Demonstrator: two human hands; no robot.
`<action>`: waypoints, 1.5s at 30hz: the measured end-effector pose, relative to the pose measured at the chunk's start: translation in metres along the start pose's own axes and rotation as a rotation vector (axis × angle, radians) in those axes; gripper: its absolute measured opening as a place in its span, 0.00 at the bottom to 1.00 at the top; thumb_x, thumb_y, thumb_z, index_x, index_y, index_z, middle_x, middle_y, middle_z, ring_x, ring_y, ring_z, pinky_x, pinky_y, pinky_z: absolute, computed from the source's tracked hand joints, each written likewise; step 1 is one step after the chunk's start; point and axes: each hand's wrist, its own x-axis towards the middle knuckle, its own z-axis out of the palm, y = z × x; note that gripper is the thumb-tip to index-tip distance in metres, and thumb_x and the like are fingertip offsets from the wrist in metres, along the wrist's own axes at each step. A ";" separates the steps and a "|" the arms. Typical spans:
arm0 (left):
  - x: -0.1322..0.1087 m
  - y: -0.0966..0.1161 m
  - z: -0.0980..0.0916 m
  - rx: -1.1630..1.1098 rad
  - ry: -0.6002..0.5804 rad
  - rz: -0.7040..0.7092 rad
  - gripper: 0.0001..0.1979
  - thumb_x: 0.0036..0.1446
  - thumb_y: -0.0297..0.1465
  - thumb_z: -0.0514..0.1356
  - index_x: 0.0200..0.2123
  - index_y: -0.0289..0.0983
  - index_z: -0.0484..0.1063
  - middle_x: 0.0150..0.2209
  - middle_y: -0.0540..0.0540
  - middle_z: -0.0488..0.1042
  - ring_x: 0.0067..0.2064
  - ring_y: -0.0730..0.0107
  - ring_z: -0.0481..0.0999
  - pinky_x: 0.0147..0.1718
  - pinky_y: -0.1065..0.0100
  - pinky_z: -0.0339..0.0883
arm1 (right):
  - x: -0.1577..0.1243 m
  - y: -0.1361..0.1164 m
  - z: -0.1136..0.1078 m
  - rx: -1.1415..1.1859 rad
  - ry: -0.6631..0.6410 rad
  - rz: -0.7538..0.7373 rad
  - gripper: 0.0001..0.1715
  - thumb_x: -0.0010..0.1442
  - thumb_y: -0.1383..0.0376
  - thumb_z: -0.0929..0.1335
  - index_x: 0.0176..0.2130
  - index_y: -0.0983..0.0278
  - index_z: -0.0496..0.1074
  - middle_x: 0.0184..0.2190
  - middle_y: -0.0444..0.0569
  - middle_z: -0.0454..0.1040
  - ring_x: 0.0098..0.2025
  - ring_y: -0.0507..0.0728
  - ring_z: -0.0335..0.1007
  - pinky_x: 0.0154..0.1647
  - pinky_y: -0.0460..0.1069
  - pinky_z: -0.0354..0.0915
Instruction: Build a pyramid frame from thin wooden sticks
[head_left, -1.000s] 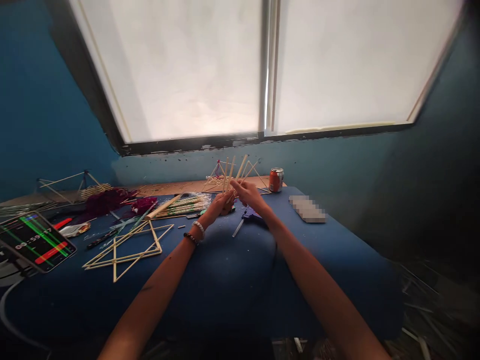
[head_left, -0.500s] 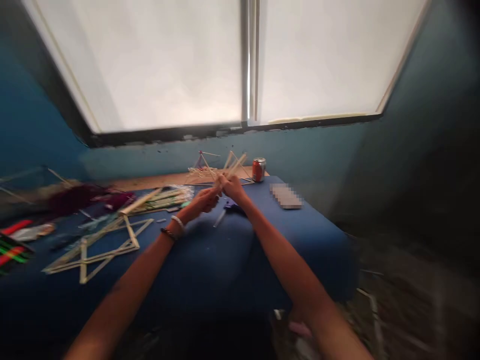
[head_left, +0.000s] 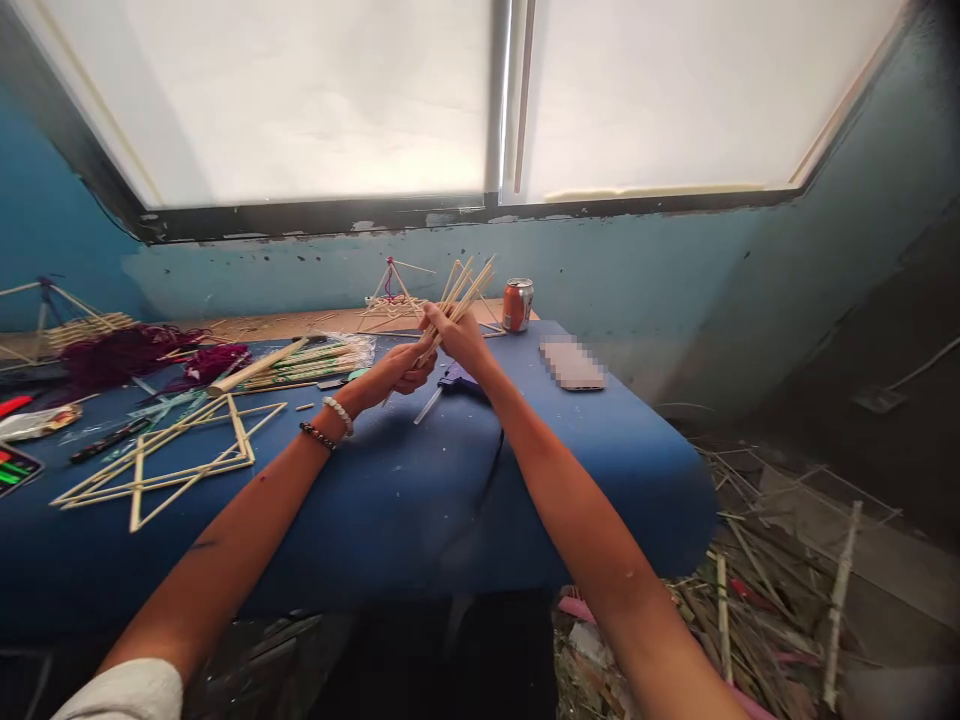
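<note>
Bundle of thin wooden sticks (head_left: pixel 461 292) held up over the blue table (head_left: pixel 600 470), just left of the soda can (head_left: pixel 517 304), tips fanned up and right toward the can. Right hand (head_left: pixel 454 338) clenched round the bundle mid-length. Left hand (head_left: pixel 405 368) lower and left of it, fingers curled on the bottom ends; exact grip there is hard to read. Both arms stretched out, bead bracelets on the left wrist.

Step in hand, by the look of it: gathering and evening up the sticks between both hands. Tips are splayed, so any further handling calls for a firm pinch, or they slip apart.

Glue gun (head_left: pixel 457 380) on the table, in front-left of the can, under the right wrist. Small stick pyramid (head_left: pixel 390 295) left of the can, by the wall. Stick pack (head_left: pixel 315 360) further left. Flat stick star frame (head_left: pixel 161 465) well left of the can, nearer the person. Maroon yarn (head_left: pixel 124 350) far left.
</note>
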 end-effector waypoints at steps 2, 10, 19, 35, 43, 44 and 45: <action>0.002 -0.002 -0.003 0.012 -0.013 0.048 0.32 0.55 0.65 0.56 0.31 0.39 0.66 0.16 0.58 0.51 0.15 0.81 0.45 0.14 0.74 0.37 | 0.001 -0.001 -0.003 0.031 0.023 0.023 0.28 0.67 0.48 0.65 0.23 0.62 0.68 0.16 0.41 0.61 0.21 0.50 0.60 0.20 0.44 0.56; 0.002 -0.007 -0.020 0.115 0.174 0.152 0.35 0.58 0.61 0.55 0.41 0.33 0.77 0.35 0.40 0.81 0.34 0.67 0.79 0.29 0.71 0.70 | -0.004 -0.001 -0.009 -0.006 0.053 -0.025 0.33 0.67 0.40 0.61 0.23 0.60 0.62 0.15 0.38 0.54 0.17 0.49 0.52 0.18 0.46 0.51; -0.002 -0.002 -0.034 -0.007 0.436 0.446 0.28 0.58 0.52 0.61 0.49 0.35 0.77 0.47 0.40 0.80 0.41 0.67 0.79 0.31 0.73 0.70 | -0.013 0.005 0.030 -0.133 -0.300 -0.176 0.25 0.61 0.47 0.69 0.24 0.62 0.69 0.24 0.44 0.68 0.29 0.53 0.65 0.30 0.47 0.63; -0.011 0.002 -0.032 -0.093 0.257 0.433 0.36 0.56 0.57 0.64 0.56 0.34 0.75 0.42 0.36 0.84 0.42 0.56 0.84 0.44 0.61 0.76 | -0.016 0.025 0.037 -0.211 -0.499 -0.125 0.23 0.62 0.46 0.69 0.37 0.63 0.71 0.30 0.47 0.74 0.34 0.54 0.70 0.34 0.48 0.69; -0.008 -0.001 -0.028 -0.064 0.225 0.388 0.32 0.54 0.54 0.66 0.48 0.32 0.79 0.45 0.36 0.84 0.46 0.55 0.83 0.46 0.63 0.76 | -0.017 0.027 0.033 -0.233 -0.462 -0.112 0.23 0.62 0.46 0.69 0.31 0.63 0.69 0.29 0.46 0.72 0.35 0.54 0.72 0.36 0.46 0.69; -0.008 -0.002 -0.029 -0.070 0.230 0.384 0.31 0.54 0.54 0.67 0.46 0.32 0.79 0.45 0.36 0.84 0.46 0.55 0.83 0.46 0.63 0.76 | -0.017 0.027 0.033 -0.222 -0.466 -0.115 0.23 0.63 0.46 0.68 0.32 0.63 0.70 0.30 0.46 0.73 0.35 0.54 0.72 0.35 0.46 0.69; -0.007 -0.002 -0.029 -0.079 0.241 0.380 0.31 0.54 0.55 0.66 0.45 0.32 0.79 0.44 0.36 0.84 0.46 0.55 0.84 0.45 0.63 0.76 | -0.018 0.027 0.033 -0.207 -0.471 -0.117 0.23 0.63 0.46 0.68 0.34 0.63 0.70 0.31 0.46 0.74 0.34 0.53 0.72 0.34 0.46 0.69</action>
